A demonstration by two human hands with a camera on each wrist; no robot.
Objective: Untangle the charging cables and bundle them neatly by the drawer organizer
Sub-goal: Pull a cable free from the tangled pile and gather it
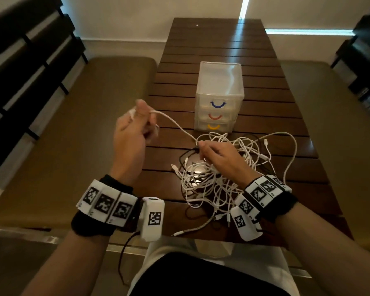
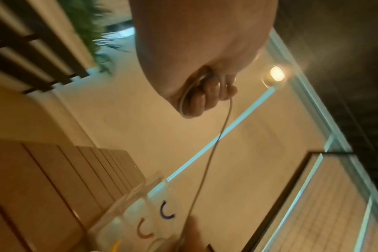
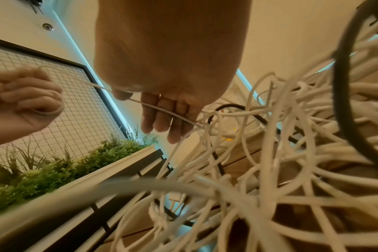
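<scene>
- Cables (image 1: 222, 178): mostly white with a few black, heaped in one loose tangle on the table (image 1: 201, 50), at about 5 o'clock from the organizer (image 1: 219, 97) and just in front of it.
- Organizer: clear, three drawers with blue, red and yellow handles, all closed, standing at table centre; no finished bundle visible beside it.
- Left hand (image 1: 130, 135): raised at 9 o'clock from the tangle, fingers (image 2: 207, 97) curled round a white cable (image 1: 175, 123), with what looks like a turn or two looped over them, so probably the start of a first coil.
- Right hand (image 1: 218, 154): at the tangle's near-left edge, thumb and forefinger pinching the same white cable where it leaves the heap; remaining fingers (image 3: 162, 119) fairly straight, lying close together.
- White cable: stretched nearly taut between the two hands, far end lost in the knot.
- Progress, as judged: very early. One cable partly drawn out, none freed completely, none bundled or placed.
- Left to do: nearly everything — freeing this cable, finishing its coil, laying it by the organizer, then repeating for the rest.
</scene>
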